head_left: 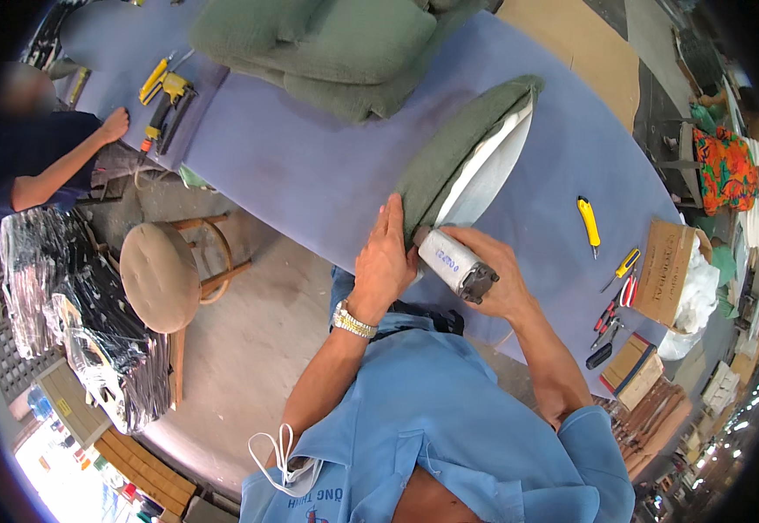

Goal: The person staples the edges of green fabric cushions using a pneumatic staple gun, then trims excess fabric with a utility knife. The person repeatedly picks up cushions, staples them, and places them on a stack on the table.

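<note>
One silver-bodied tool (449,261) clamped in right hand (503,272), nose at near end of green padded panel (451,148). Left hand (381,264) on panel's green cover just beside tool, fingers straight and together — cannot tell whether thumb pinches edge. Panel at near side of blue table (288,166), pale face turned right. Farther right: yellow cutter (588,222), screwdriver (628,261), cardboard box (661,272). Green cushions (336,57) heaped at far side. Co-worker's hand (115,125) at table's left end — yellow-black air tool (170,106) near it.

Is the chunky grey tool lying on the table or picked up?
Picked up: the right hand is wrapped around the grey tool, with its nose by the near end of the green cushion.
</note>
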Available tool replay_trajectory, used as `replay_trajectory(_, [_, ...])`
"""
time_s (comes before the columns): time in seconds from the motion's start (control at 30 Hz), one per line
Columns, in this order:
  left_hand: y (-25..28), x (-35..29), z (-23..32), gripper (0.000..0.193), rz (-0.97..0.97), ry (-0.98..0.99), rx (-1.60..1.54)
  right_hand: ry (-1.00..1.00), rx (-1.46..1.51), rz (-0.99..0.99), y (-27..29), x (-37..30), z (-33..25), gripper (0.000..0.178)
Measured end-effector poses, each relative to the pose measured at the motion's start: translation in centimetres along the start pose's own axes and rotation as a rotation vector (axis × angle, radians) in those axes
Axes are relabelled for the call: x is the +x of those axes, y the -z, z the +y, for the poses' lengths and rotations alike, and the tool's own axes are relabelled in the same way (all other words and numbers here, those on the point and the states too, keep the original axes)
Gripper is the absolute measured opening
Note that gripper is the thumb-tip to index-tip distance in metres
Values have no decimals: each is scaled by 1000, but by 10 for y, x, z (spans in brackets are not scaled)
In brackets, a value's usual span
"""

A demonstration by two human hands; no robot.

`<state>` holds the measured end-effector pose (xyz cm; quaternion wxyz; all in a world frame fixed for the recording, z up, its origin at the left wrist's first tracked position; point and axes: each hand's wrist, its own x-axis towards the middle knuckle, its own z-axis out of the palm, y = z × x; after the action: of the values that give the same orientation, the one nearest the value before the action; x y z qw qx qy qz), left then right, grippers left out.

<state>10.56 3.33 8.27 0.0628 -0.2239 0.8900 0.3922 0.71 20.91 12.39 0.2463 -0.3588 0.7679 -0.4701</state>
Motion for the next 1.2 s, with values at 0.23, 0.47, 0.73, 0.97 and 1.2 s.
replay_trajectory(0.23, [-3,1,-1,92,-17,36,-27,64,3,-8,3,-9,-1,63])
replay_trajectory(0.47, [-16,-3,-11,94,101,-101,-29,-27,12,-52,5,-10,-5,68])
replay_trajectory(0.73, [-5,-9,2,91,6,-6,2,-144,-48,-100,5,-3,-22,58])
replay_trajectory(0.97, [-4,-16,4,91,-26,1,-12,-168,-62,-133,2,-4,-16,64])
replay_trajectory(1.2, [0,5,-54,105,-216,-319,-452,67,-69,22,-9,-18,24,70])
